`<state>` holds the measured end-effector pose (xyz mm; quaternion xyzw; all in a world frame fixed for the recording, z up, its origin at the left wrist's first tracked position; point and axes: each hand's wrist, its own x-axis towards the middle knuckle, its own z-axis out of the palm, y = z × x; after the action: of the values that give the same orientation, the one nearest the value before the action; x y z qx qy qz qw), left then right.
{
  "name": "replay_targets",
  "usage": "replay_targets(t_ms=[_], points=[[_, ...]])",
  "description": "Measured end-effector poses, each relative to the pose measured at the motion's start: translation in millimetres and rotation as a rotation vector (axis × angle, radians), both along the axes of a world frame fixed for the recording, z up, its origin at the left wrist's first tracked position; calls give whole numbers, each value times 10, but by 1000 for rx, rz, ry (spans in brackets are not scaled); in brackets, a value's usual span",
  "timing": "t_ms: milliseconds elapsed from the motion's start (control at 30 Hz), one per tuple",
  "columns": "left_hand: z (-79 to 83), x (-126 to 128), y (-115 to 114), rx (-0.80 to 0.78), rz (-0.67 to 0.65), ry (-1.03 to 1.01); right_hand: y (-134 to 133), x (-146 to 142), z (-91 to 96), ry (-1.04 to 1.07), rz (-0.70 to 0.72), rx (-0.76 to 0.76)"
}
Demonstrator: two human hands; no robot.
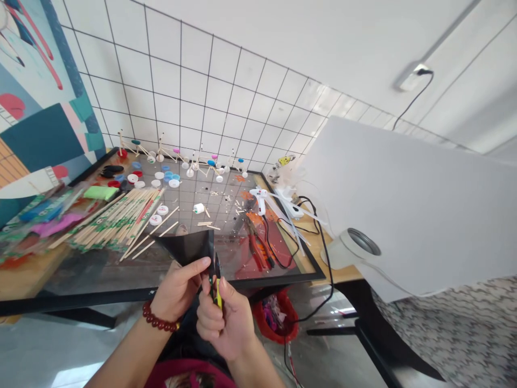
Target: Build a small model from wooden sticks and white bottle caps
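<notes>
Left hand (183, 288): pinching a black sheet (189, 249) above the table's near rim (100, 299). Right hand (228, 320): gripping scissors (219, 293), blades lying along the sheet's edge. Risk: left thumb (198, 267) sitting close by, a slip possibly nicking it. Risk: sheet's far corner hanging unsupported, buckling possibly skewing a cut. Beyond: sticks (121, 218) lying leftward, glue gun (260, 200) resting rightward.
</notes>
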<state>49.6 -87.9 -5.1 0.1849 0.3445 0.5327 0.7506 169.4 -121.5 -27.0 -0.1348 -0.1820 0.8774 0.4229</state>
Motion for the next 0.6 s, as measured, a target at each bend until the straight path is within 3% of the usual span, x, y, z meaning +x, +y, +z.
replay_targets(t_ms=[167,400,600], points=[[-3,11,4,-40,-74,19,-32,-5,10,-53,-49,22],[24,22,-9,-226,-66,-76,-41,9,34,7,-1,23],[71,42,-3,-262,-86,-119,-22,11,56,23,-5,2]])
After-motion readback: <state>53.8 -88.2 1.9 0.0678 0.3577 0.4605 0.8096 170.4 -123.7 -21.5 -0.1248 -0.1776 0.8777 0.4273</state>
